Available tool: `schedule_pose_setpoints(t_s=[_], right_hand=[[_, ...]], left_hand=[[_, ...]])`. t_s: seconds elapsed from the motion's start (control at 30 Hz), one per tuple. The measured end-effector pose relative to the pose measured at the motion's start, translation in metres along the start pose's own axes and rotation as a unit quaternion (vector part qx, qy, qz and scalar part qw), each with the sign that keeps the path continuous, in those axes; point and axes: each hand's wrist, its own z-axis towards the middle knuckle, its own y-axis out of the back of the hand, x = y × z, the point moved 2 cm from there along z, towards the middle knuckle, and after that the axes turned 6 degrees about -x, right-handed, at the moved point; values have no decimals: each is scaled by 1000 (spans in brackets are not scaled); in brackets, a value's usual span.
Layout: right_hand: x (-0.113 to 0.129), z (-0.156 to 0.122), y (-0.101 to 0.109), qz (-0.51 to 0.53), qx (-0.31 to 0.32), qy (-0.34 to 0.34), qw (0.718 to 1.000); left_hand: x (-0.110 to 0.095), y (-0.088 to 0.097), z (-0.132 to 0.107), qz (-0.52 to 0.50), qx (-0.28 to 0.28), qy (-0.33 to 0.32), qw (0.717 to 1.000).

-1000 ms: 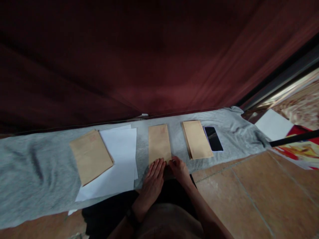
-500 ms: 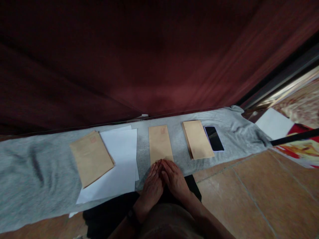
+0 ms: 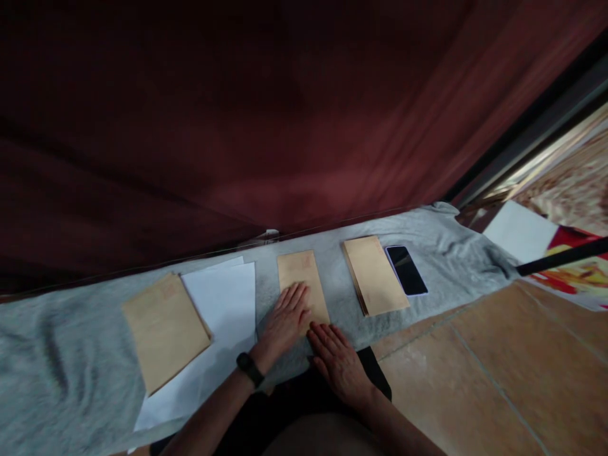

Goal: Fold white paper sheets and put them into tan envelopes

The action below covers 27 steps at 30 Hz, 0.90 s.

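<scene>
A brown paper envelope (image 3: 298, 265) with a faint red print near its top corner lies on the grey cloth in front of me. Flat across its middle rests my left hand (image 3: 285, 316), fingers stretched out, a dark band on the wrist. My right hand (image 3: 339, 361) lies with extended fingers on the envelope's near end. On the left, a stack of brown envelopes (image 3: 166, 329) overlaps some white paper sheets (image 3: 232, 316). To the right sits another stack of brown envelopes (image 3: 377, 275).
A phone (image 3: 406, 270) in a light purple case lies beside the right stack. The grey cloth (image 3: 61, 354) runs along a dark red curtain (image 3: 285, 139). Tiled floor (image 3: 451, 373) shows at the lower right, with a dark bar (image 3: 565, 256) and printed sheets beyond.
My hands, together at the envelope's near edge before, have moved apart. The left slid forward onto the envelope's middle; the right stays at the near end. The view has shifted slightly.
</scene>
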Motion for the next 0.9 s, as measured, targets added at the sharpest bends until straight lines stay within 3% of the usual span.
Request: schedule_pose_setpoints(t_s=[0.17,0.33,0.67,0.9], right_hand=[[1,3,0,0,-6,-7,1000],[3,6,2,5,-13,-19,1000],[3,8,5,31,-12,-31,999],[5,8,7,42,-23,-34,998]], left_hand=[[32,-17,66,16,24,-13,999],[42,-25,94,26,14,-7,1000],[27,-33,66,17,31,-61,998],[4,-13,42,-10,51,-89,995]])
